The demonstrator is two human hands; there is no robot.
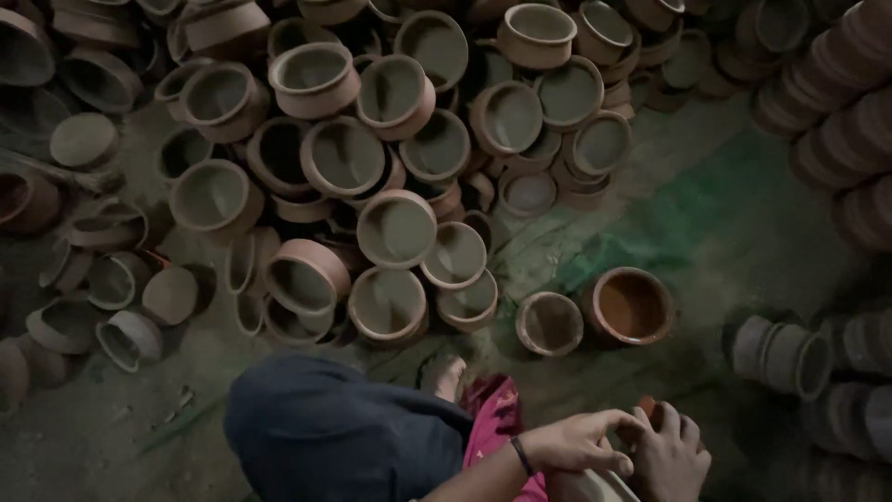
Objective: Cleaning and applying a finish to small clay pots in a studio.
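My left hand [578, 441], with a dark band at the wrist, and my right hand [671, 457] meet at the bottom right. Both are closed around a reddish clay pot [649, 409], which they mostly hide; only a small red-brown part shows between the fingers, plus a pale curved edge below. My knee in dark blue cloth [325, 429], a pink cloth [492, 416] and a bare foot [446, 376] lie just left of my hands.
A big heap of grey-brown clay pots [395, 228] fills the floor ahead. Two pots stand apart nearer me: a reddish one [632, 305] and a smaller one [550, 323]. Stacks of pots lie at the right [790, 353] and upper right [836, 121]. The floor shows a green patch [692, 214].
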